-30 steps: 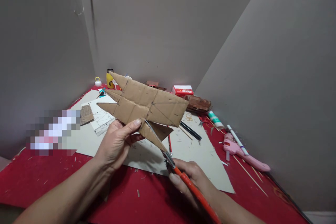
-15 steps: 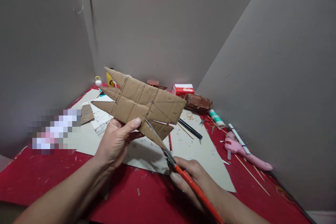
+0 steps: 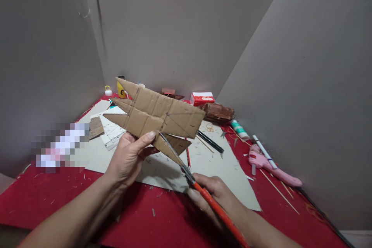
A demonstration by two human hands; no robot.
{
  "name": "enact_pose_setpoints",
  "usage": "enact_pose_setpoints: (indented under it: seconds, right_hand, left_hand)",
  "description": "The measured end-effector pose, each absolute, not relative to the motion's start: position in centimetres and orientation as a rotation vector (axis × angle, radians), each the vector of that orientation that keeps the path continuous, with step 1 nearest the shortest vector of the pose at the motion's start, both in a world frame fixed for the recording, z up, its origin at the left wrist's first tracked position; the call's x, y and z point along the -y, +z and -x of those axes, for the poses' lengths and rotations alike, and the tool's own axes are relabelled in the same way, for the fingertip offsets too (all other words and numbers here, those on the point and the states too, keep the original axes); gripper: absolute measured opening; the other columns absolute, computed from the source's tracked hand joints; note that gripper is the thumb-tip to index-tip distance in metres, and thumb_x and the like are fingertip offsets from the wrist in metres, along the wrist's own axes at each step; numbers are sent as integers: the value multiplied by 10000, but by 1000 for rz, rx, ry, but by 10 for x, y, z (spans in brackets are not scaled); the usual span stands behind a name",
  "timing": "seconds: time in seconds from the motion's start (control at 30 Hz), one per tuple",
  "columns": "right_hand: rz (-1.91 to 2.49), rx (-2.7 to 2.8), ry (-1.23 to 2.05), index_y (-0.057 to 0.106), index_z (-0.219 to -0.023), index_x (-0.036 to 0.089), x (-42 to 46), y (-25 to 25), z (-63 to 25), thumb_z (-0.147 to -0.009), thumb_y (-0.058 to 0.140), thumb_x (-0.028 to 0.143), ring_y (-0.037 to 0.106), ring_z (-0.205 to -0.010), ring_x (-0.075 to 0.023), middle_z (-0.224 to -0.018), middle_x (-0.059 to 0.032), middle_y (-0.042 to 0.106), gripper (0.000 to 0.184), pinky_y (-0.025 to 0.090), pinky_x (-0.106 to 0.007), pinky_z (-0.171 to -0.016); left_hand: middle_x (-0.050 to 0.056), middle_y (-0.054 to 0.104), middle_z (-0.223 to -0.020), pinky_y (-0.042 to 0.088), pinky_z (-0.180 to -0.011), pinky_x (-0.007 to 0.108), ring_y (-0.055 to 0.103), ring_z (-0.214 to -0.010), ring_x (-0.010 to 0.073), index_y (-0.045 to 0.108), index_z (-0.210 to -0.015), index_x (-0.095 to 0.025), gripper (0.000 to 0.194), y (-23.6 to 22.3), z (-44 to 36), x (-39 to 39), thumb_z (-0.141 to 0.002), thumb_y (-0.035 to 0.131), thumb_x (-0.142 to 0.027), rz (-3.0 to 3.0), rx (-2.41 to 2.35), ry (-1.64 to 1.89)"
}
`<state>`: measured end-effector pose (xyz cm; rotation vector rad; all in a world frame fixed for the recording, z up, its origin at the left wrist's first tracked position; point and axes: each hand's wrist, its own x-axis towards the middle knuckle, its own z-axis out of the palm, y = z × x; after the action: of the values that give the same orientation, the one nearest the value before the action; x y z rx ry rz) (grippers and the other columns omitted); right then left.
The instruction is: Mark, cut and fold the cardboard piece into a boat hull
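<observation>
And here's the cardboard piece (image 3: 148, 118), held up over the table's middle, spiky end to the left, the scissors (image 3: 221, 213) across its lower flap! Left hand (image 3: 124, 159) closed on the lower edge, thumb on top, fingers beneath; right hand (image 3: 212, 193) curled round the handles. One blade shows; the other is hard to make out. Good cutting here, I'd judge, wants the piece firm and flat, blades tracking the drawn line, short bites near the corner, and that left thumb well clear of the tips!

Out to the room: grey walls (image 3: 174, 27) behind, the red table (image 3: 145, 223) below, a pale sheet (image 3: 229, 178) across its middle. Pink glue gun (image 3: 261, 162) by the right edge, red-and-white box (image 3: 202, 99) at the far edge, yellow container (image 3: 121, 91) towards the far left corner, and little scraps (image 3: 154, 212) near the front!
</observation>
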<state>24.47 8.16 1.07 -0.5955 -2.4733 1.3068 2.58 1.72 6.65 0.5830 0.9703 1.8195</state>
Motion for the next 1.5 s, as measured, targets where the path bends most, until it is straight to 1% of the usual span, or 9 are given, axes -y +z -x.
enact_pose_setpoints:
  seconds: [0.2, 0.37, 0.47, 0.67, 0.8, 0.9, 1.0, 1.27, 1.5]
  right_hand:
    - [576, 2388, 1410, 420, -781, 212, -81, 6, -245, -984, 477, 407, 256, -544, -96, -627, 70, 317, 288, 257, -229, -472]
    - [553, 2337, 1397, 402, -757, 217, -78, 1, -244, -972, 495, 371, 262, -510, -89, -595, 76, 340, 280, 253, -223, -454]
    - [554, 2325, 1392, 380, -734, 226, -78, 0, -243, -930, 547, 358, 269, -500, -90, -578, 80, 340, 289, 250, -227, -449]
    - [647, 2405, 1290, 366, -723, 233, -81, 6, -239, -868, 593, 373, 278, -521, -103, -584, 83, 336, 304, 267, -230, -464]
    - [690, 2415, 1234, 382, -737, 234, -82, 7, -238, -855, 607, 365, 309, -527, -111, -590, 74, 389, 286, 304, -237, -488]
    - [720, 2454, 1179, 417, -767, 227, -81, 8, -239, -872, 594, 354, 322, -532, -115, -601, 65, 410, 242, 320, -244, -504]
    - [711, 2480, 1164, 437, -787, 221, -80, 9, -240, -898, 562, 360, 312, -538, -115, -610, 63, 402, 217, 325, -246, -509]
    - [722, 2472, 1113, 445, -787, 222, -80, 7, -239, -903, 548, 391, 364, -532, -120, -610, 40, 462, 229, 346, -247, -508]
    - [695, 2442, 1141, 404, -724, 240, -82, 11, -237, -918, 536, 426, 319, -500, -114, -564, 53, 418, 299, 317, -250, -482]
  left_hand:
    - [-14, 701, -683, 531, -552, 165, 637, -589, 86, 702, -773, -145, 224, 72, -27, -17, -640, 872, -207, -560, -880, 1769]
    - [-17, 692, -652, 547, -571, 169, 635, -585, 83, 706, -747, -136, 227, 73, -27, -16, -625, 883, -207, -536, -840, 1738]
    - [-5, 725, -721, 562, -593, 175, 662, -628, 91, 673, -689, -137, 228, 74, -28, -15, -630, 883, -203, -522, -809, 1744]
    - [-2, 744, -743, 571, -610, 164, 693, -673, 106, 676, -742, -141, 205, 75, -28, -12, -662, 863, -161, -484, -741, 1716]
    - [-13, 744, -729, 572, -592, 152, 692, -653, 95, 631, -651, -143, 250, 73, -28, -12, -627, 880, -154, -453, -726, 1715]
    - [-18, 751, -748, 585, -583, 161, 704, -663, 102, 634, -660, -148, 247, 73, -28, -13, -609, 873, -111, -400, -709, 1733]
    - [-5, 750, -742, 596, -579, 175, 711, -658, 111, 657, -708, -143, 192, 75, -28, -14, -653, 823, -64, -357, -695, 1742]
    - [1, 755, -759, 601, -568, 175, 719, -667, 117, 643, -720, -147, 168, 74, -28, -14, -702, 763, -31, -336, -697, 1733]
    - [18, 755, -786, 608, -566, 195, 713, -664, 118, 673, -776, -122, 106, 73, -25, -14, -754, 706, -24, -298, -736, 1771]
